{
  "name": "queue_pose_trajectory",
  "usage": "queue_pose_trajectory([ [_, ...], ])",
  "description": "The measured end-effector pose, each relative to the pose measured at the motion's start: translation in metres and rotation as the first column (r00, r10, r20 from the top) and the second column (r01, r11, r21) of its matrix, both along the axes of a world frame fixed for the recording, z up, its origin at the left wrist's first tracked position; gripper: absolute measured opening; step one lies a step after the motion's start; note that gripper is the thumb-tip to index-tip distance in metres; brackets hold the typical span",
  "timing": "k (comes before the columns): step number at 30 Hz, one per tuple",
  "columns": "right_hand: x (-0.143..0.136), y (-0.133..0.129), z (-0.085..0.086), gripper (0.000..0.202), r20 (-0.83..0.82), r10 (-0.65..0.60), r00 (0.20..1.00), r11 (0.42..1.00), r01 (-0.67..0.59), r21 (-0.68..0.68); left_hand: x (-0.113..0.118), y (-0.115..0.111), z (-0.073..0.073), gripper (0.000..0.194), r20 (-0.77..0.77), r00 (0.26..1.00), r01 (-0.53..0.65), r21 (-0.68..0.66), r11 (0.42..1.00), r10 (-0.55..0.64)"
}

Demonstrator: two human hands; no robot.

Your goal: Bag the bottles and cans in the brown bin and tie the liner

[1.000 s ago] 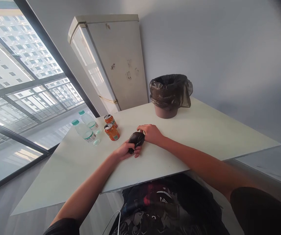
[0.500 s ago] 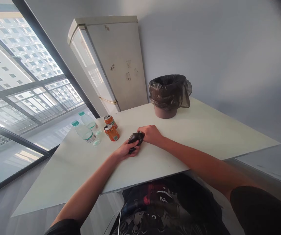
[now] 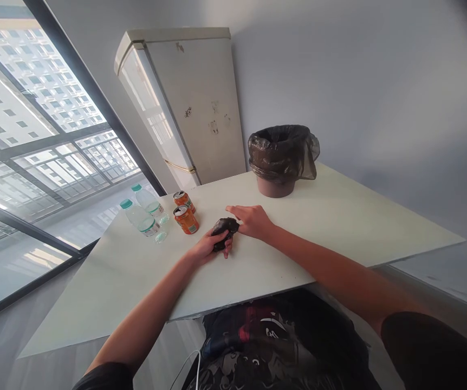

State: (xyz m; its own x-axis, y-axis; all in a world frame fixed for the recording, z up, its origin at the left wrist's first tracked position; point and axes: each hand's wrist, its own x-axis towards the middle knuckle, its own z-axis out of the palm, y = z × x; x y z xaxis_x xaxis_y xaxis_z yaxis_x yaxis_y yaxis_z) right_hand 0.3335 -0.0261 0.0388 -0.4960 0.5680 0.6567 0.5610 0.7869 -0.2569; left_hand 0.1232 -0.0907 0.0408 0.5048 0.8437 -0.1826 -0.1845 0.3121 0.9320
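Observation:
A bunched-up black plastic bag (image 3: 224,226) is gripped in my left hand (image 3: 210,246), just above the table, with the thumb over it and the fingers beneath. My right hand (image 3: 254,221) is at the bag's right end. Its fingers stretch out to the left over the bag's far side, apart from one another, and the thumb side is close to the bag or touching it. Left of my hands stand two orange drink cans (image 3: 186,219), one behind the other. Two clear plastic bottles with green caps (image 3: 141,219) are farther left.
A brownish bin (image 3: 276,188) lined with a dark bag (image 3: 276,154) stands on the white table (image 3: 318,216) near its back edge. Behind the table are a white fridge (image 3: 196,108) and a grey wall. A large window (image 3: 54,135) fills the left side.
My right hand has loosened from the bag's end, and its fingers have straightened out. My left hand has shifted its hold slightly, and the bag looks a little more crumpled.

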Motion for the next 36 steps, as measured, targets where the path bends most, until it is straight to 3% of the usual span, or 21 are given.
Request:
queue_pose_trajectory([
  [4,-0.002,-0.001,-0.002,0.033,0.057,-0.004,0.998,1.0,0.003,0.009,-0.003,0.0,0.0,0.05,-0.009,0.997,0.073,-0.029,0.997,-0.073],
  [8,0.001,0.0,0.002,0.029,0.024,0.013,1.0,1.0,-0.012,-0.029,-0.002,0.003,-0.001,0.039,0.072,0.995,-0.072,-0.028,0.997,0.074],
  [11,0.004,0.001,0.006,0.031,-0.095,0.102,0.99,0.986,-0.114,-0.124,-0.004,0.007,0.0,0.035,0.144,0.969,-0.2,-0.034,0.979,0.202],
  [14,0.003,0.001,0.009,0.035,-0.297,0.176,0.939,0.906,-0.272,-0.324,-0.006,0.007,-0.001,0.036,0.112,0.967,-0.228,-0.028,0.973,0.23],
  [17,-0.005,-0.001,0.007,0.036,-0.353,0.201,0.914,0.829,-0.351,-0.436,-0.001,0.003,-0.007,0.035,0.042,0.993,-0.111,0.006,0.994,0.11],
  [20,-0.015,-0.008,0.004,0.031,-0.314,0.262,0.913,0.837,-0.377,-0.397,0.006,-0.001,-0.015,0.038,0.01,1.0,0.008,0.074,0.997,-0.009],
  [24,-0.019,-0.017,0.003,0.019,-0.228,0.362,0.904,0.861,-0.418,-0.289,0.008,-0.002,-0.02,0.038,0.025,0.997,0.067,0.075,0.995,-0.069],
  [30,-0.014,-0.019,0.001,0.029,-0.008,0.483,0.876,0.868,-0.48,-0.125,0.004,-0.003,-0.015,0.023,0.043,0.991,0.125,-0.019,0.992,-0.124],
  [36,-0.019,-0.015,-0.009,0.04,0.112,0.454,0.884,0.891,-0.448,-0.079,0.004,-0.005,-0.009,0.022,0.027,0.982,0.187,0.012,0.982,-0.188],
])
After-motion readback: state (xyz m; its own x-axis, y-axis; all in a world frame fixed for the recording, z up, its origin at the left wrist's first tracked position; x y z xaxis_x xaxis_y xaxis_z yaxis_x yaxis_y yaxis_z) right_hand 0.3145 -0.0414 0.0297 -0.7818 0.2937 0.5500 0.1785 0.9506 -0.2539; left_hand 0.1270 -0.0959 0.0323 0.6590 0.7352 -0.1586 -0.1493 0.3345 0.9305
